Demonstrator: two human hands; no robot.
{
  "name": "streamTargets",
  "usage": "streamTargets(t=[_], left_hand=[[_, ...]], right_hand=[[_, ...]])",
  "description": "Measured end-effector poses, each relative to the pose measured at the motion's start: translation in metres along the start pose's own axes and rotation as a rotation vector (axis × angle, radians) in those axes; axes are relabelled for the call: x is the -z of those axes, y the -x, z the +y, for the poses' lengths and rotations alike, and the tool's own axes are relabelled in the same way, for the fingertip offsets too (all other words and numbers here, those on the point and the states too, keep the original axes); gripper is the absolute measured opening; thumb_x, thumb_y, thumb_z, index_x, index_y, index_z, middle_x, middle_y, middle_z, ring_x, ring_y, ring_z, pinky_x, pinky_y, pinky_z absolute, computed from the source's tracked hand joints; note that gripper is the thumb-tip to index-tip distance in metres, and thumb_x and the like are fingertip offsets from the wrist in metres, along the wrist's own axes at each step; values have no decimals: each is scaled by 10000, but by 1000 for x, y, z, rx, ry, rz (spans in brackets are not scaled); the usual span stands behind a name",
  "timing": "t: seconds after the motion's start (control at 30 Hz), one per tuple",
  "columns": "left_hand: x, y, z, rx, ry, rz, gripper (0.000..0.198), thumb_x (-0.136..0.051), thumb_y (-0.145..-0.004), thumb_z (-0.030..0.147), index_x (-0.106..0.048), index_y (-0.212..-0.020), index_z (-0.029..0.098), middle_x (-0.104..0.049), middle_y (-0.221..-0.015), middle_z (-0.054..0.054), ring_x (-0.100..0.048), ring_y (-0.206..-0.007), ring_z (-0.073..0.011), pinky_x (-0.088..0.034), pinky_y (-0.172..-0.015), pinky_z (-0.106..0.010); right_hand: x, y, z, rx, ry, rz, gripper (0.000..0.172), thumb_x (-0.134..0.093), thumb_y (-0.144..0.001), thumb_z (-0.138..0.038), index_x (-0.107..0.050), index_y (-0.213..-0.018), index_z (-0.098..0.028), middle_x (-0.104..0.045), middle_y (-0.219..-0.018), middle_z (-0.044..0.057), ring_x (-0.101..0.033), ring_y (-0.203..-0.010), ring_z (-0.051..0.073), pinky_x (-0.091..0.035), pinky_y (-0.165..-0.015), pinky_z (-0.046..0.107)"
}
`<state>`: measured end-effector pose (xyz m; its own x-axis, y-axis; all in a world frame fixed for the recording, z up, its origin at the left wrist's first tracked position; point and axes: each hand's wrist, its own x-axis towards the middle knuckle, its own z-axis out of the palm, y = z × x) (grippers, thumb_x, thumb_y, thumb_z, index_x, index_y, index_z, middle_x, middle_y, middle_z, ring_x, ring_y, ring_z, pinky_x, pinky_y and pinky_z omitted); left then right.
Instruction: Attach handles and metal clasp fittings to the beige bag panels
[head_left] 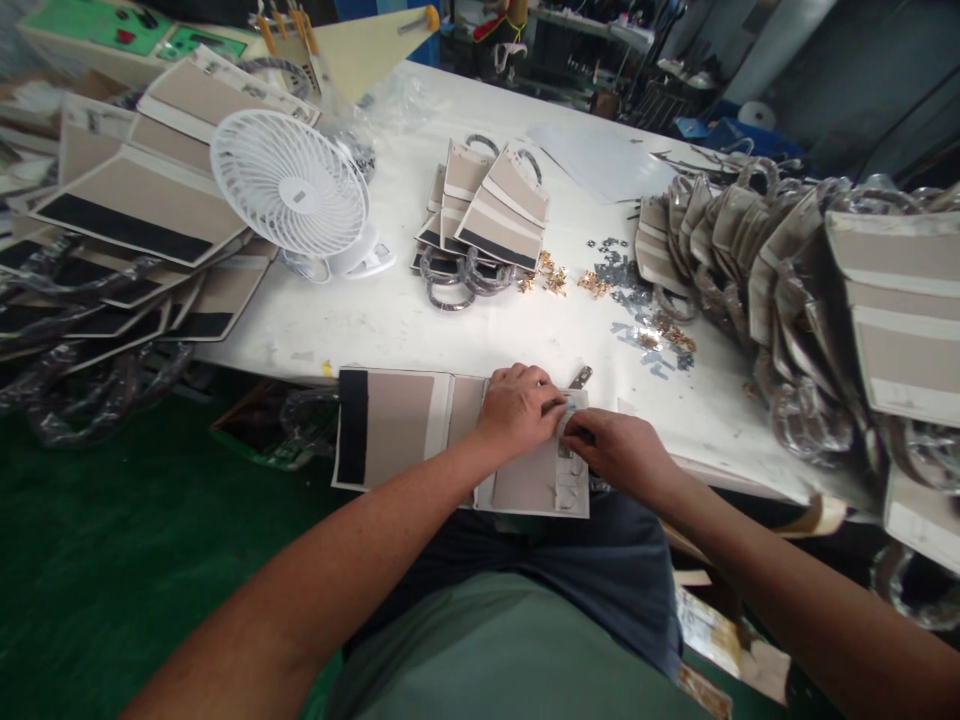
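Note:
A beige bag panel [401, 430] with a black strip at its left end lies across the near table edge and my lap. My left hand [517, 412] rests on its right half, fingers curled and gripping it near the far edge. A small dark piece shows by its fingertips. My right hand [616, 445] is closed in a pinch at the panel's pale right end strip, right beside the left fingertips; what it holds is hidden. A small metal plate with holes [580, 377] sticks out at the panel's far right corner. Small grey marks or pieces show along the end strip.
On the white table [360, 330] stand a white fan [300, 190] and a small stack of handled panels [487, 205]. Gold fasteners [553, 273] and grey metal plates [634, 300] lie loose. Panels with wrapped handles crowd the left [127, 200] and right [757, 240].

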<state>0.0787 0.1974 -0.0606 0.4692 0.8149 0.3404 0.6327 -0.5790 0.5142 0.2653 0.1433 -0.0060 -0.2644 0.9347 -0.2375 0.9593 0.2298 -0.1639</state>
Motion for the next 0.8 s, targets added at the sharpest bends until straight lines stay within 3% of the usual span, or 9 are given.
streamTargets(t=[0.2, 0.3, 0.37, 0.43, 0.5, 0.6, 0.8], left_hand=[[0, 0, 0, 9, 21, -17, 134, -711, -958, 371, -809, -1001, 291, -720, -1133, -40, -591, -1105, -263, -435, -974, -452], [0, 0, 0, 10, 15, -23, 142, -707, -964, 372, -808, -1003, 281, -722, -1133, -43, -594, -1106, -264, -440, -972, -453], [1, -1, 1, 17, 14, -23, 137, -720, -957, 368, -809, -1008, 276, -727, -1128, -42, -597, -1105, -265, -441, -970, -456], [2, -3, 2, 33, 16, -19, 120, -739, -945, 352, -813, -1003, 278, -732, -1115, -38, -600, -1100, -263, -443, -968, -458], [3, -4, 3, 51, 18, -13, 97, -757, -932, 336, -816, -984, 279, -736, -1097, -33, -603, -1089, -259, -446, -959, -455], [3, -5, 3, 58, 22, -6, 73, -775, -922, 324, -819, -965, 285, -739, -1070, -21, -608, -1065, -248, -449, -940, -449], [1, -6, 2, 69, 25, -3, 63, -788, -917, 333, -824, -960, 305, -747, -1080, -17, -617, -1051, -240, -447, -926, -441]], right_hand=[[-11, 10, 5, 38, -71, 75, 176, -594, -1004, -325, -750, -1020, -244, -763, -1016, 62, -700, -879, 230, -423, -690, 305], [5, 12, 6, -34, -381, 139, 178, -650, -976, -365, -776, -978, -239, -778, -952, 47, -694, -844, 221, -471, -732, 317], [23, 14, 5, -159, -611, 233, 269, -696, -951, -462, -766, -865, -217, -724, -741, 29, -638, -675, 193, -462, -633, 310], [41, 12, 3, -239, -854, 380, 378, -733, -914, -542, -701, -736, -211, -610, -583, 2, -539, -533, 161, -407, -512, 297], [52, 5, 0, -203, -1141, 572, 427, -750, -901, -543, -604, -660, -222, -541, -558, -21, -487, -483, 137, -389, -467, 286], [54, -15, -2, -71, -1524, 807, 447, -735, -907, -472, -484, -625, -232, -451, -579, -52, -445, -464, 106, -413, -463, 270], [37, -52, 5, -134, -1801, 918, 431, -723, -856, -434, -406, -639, -239, -336, -577, -87, -345, -427, 78, -380, -411, 240]])
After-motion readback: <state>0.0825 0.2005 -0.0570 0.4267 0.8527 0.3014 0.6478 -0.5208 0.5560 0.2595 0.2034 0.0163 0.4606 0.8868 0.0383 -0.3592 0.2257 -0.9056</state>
